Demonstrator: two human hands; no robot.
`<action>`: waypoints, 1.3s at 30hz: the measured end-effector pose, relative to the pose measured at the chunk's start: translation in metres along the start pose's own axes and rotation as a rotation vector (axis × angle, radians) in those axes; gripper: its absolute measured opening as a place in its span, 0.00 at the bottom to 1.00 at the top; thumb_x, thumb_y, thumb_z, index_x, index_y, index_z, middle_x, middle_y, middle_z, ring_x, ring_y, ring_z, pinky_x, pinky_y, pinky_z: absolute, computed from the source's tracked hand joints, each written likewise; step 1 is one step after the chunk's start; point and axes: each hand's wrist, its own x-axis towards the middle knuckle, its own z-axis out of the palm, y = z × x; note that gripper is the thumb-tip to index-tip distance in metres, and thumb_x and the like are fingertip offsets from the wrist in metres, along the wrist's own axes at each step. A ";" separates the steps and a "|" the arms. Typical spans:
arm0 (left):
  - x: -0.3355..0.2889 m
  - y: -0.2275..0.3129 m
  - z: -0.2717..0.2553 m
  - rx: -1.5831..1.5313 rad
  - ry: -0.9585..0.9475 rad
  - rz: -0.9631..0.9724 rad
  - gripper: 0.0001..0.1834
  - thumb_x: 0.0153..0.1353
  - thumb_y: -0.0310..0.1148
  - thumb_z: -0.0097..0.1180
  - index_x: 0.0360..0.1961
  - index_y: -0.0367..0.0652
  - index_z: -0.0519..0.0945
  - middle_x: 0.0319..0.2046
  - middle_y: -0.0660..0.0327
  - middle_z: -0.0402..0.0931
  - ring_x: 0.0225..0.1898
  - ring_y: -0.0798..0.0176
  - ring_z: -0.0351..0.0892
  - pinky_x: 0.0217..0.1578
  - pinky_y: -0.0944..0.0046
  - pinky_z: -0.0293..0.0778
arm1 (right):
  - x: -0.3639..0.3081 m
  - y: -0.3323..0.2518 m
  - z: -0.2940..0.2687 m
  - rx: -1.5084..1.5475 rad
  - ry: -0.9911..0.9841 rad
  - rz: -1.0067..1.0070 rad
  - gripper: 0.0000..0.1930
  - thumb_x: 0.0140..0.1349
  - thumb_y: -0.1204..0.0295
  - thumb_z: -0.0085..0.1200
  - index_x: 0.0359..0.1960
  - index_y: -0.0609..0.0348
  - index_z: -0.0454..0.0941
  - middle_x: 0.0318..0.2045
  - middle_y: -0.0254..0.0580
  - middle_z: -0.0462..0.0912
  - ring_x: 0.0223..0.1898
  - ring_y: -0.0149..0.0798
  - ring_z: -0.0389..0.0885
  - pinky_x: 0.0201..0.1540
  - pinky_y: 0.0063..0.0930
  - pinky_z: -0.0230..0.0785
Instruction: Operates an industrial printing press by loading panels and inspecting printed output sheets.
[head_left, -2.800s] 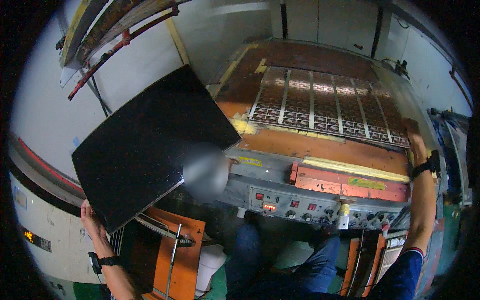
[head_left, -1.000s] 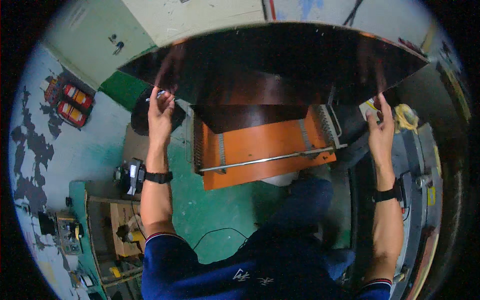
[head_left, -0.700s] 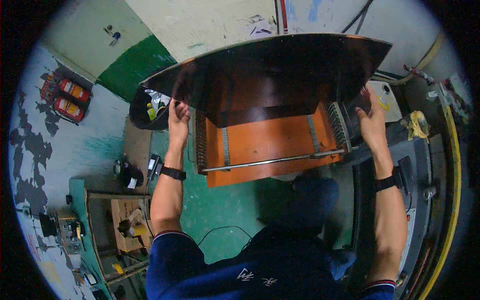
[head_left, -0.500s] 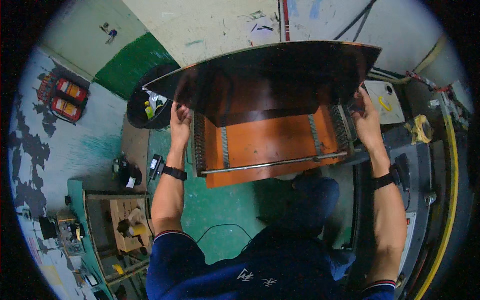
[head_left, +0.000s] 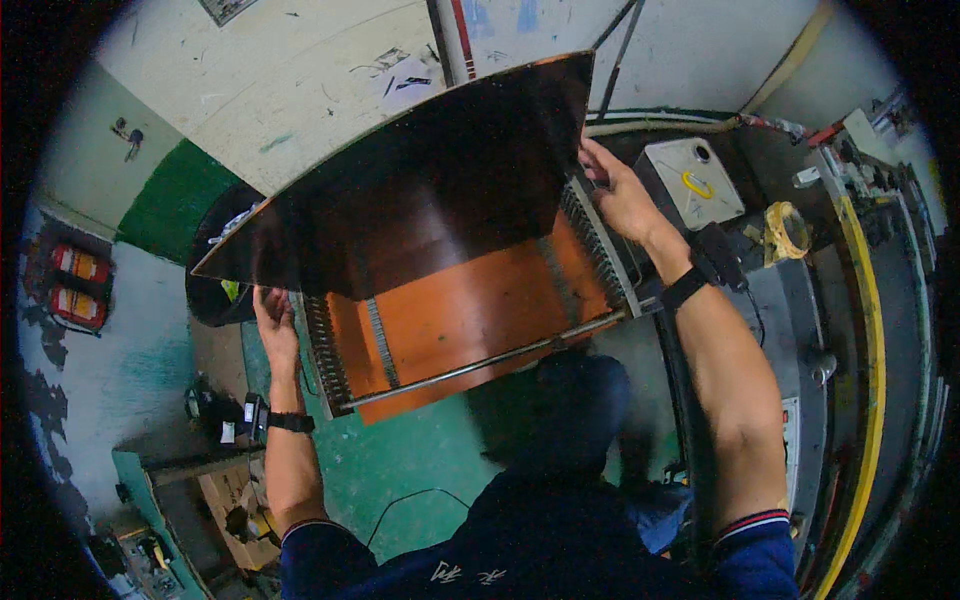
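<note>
Head camera: left one of a side-by-side fisheye pair on the person's head, upright, facing steeply down and forward.
Navy shirt: nearest the lens, across the lower edge.
Left hand and right hand: mid-range, seen from above, the black panel between them.
Green floor: farther below.
Cream wall: beyond, near the top.
Yellow rail: bowed near the right rim by the fisheye.
</note>
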 end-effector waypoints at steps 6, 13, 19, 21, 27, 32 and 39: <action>0.003 0.002 -0.002 0.024 -0.017 0.020 0.34 0.62 0.14 0.45 0.68 0.47 0.53 0.54 0.56 0.68 0.56 0.61 0.69 0.58 0.65 0.64 | -0.001 0.016 0.004 0.030 -0.003 0.009 0.39 0.49 0.96 0.39 0.66 0.57 0.56 0.59 0.41 0.69 0.55 0.33 0.67 0.60 0.22 0.58; 0.010 0.003 -0.007 0.091 -0.069 0.000 0.33 0.60 0.13 0.44 0.66 0.46 0.57 0.55 0.54 0.69 0.56 0.61 0.70 0.59 0.63 0.63 | 0.006 0.054 0.014 0.009 -0.032 0.089 0.38 0.49 0.93 0.42 0.67 0.58 0.56 0.56 0.40 0.70 0.54 0.33 0.68 0.59 0.21 0.58; 0.017 0.056 -0.023 0.153 0.139 0.153 0.30 0.59 0.14 0.46 0.64 0.40 0.61 0.58 0.53 0.67 0.58 0.58 0.68 0.60 0.61 0.62 | -0.031 0.026 0.004 0.019 0.210 0.039 0.31 0.57 0.79 0.49 0.64 0.64 0.58 0.58 0.58 0.69 0.60 0.50 0.68 0.60 0.33 0.61; 0.012 0.082 -0.015 0.108 0.140 0.341 0.30 0.59 0.16 0.47 0.64 0.39 0.61 0.57 0.52 0.68 0.57 0.58 0.69 0.59 0.60 0.63 | -0.074 0.003 -0.021 0.077 0.208 -0.025 0.31 0.56 0.85 0.49 0.64 0.60 0.60 0.54 0.46 0.73 0.52 0.36 0.72 0.54 0.27 0.66; -0.004 0.158 0.122 -0.131 -0.186 0.274 0.24 0.66 0.28 0.47 0.63 0.36 0.61 0.54 0.51 0.70 0.54 0.59 0.70 0.56 0.61 0.67 | -0.266 -0.063 -0.117 -0.089 0.468 -0.044 0.20 0.60 0.82 0.49 0.55 0.63 0.70 0.46 0.45 0.79 0.43 0.35 0.79 0.48 0.28 0.72; -0.070 0.235 0.277 -0.335 -0.670 0.313 0.22 0.67 0.28 0.47 0.61 0.33 0.63 0.50 0.53 0.71 0.49 0.61 0.73 0.52 0.62 0.69 | -0.470 -0.128 -0.174 -0.647 0.856 -0.023 0.15 0.59 0.75 0.53 0.49 0.60 0.75 0.40 0.46 0.82 0.42 0.46 0.82 0.45 0.35 0.74; -0.220 0.388 0.438 -0.649 -1.131 0.557 0.17 0.67 0.30 0.48 0.54 0.34 0.71 0.41 0.55 0.76 0.41 0.64 0.76 0.44 0.64 0.74 | -0.724 -0.171 -0.233 -0.664 1.726 0.317 0.10 0.63 0.72 0.52 0.42 0.64 0.79 0.30 0.34 0.82 0.32 0.26 0.78 0.38 0.20 0.70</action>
